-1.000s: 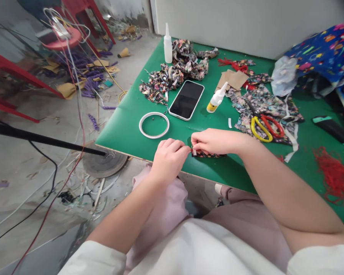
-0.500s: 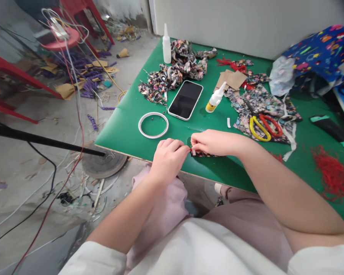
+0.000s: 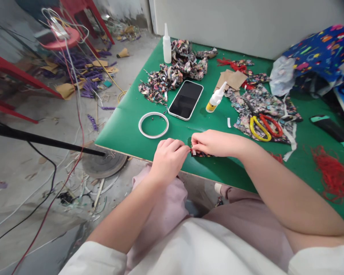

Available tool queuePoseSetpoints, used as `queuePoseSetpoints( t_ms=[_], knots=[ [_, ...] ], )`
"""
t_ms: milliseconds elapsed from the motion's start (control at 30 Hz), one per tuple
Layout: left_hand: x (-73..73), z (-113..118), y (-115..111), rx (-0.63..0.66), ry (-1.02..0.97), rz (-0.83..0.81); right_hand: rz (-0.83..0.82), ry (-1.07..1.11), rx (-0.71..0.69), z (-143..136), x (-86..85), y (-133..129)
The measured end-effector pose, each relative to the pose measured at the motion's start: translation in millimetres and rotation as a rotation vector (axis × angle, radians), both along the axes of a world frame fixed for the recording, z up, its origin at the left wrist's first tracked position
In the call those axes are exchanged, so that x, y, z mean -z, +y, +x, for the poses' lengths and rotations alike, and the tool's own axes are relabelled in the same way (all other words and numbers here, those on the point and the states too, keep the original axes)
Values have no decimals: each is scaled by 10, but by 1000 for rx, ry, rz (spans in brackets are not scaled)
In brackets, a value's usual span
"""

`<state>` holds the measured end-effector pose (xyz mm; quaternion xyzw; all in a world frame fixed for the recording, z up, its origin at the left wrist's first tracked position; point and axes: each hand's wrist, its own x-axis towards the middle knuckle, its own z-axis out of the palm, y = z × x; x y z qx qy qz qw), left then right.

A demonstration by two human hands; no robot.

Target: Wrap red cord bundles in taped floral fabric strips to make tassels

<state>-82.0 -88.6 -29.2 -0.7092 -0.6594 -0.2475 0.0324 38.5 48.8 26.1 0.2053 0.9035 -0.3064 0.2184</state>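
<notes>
At the table's front edge my left hand (image 3: pixel 172 157) is closed, thumb and fingertips pinched together. My right hand (image 3: pixel 208 142) pinches close beside it, so the fingertips of both hands almost meet. A tiny bit of red thread (image 3: pixel 190 149) shows between them; most of it is hidden by the fingers. Beneath my right hand lies a small dark floral fabric piece (image 3: pixel 204 154) with a short white strip (image 3: pixel 194 152) at its left end. Behind the hands are a white ring-shaped roll (image 3: pixel 139 126), a phone (image 3: pixel 186 100) and a glue bottle with a yellow label (image 3: pixel 215 100).
The green table (image 3: pixel 123 130) also bears a white nozzle bottle (image 3: pixel 166 47), bunched floral fabric (image 3: pixel 174 74), scissors with red and yellow handles (image 3: pixel 260 131), brown paper pieces (image 3: pixel 235 79) and red threads (image 3: pixel 334 173). A black pole (image 3: pixel 46 140) and cables stand at left.
Almost nothing differs. Both hands stay pinched together over the same spot at the fabric's left end.
</notes>
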Motion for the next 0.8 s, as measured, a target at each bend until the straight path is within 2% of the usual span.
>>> queuePoseSetpoints(
  t_ms=[267,500,800],
  knots=[
    [1,-5,-3,-1,-1,-1,-8,-10,33,-1,0,-23],
    [-1,-2,-1,3,-4,-4,53,6,63,-13,-2,-57],
    [-9,-4,0,6,-8,-8,-6,-2,103,-9,14,-48]
  ],
)
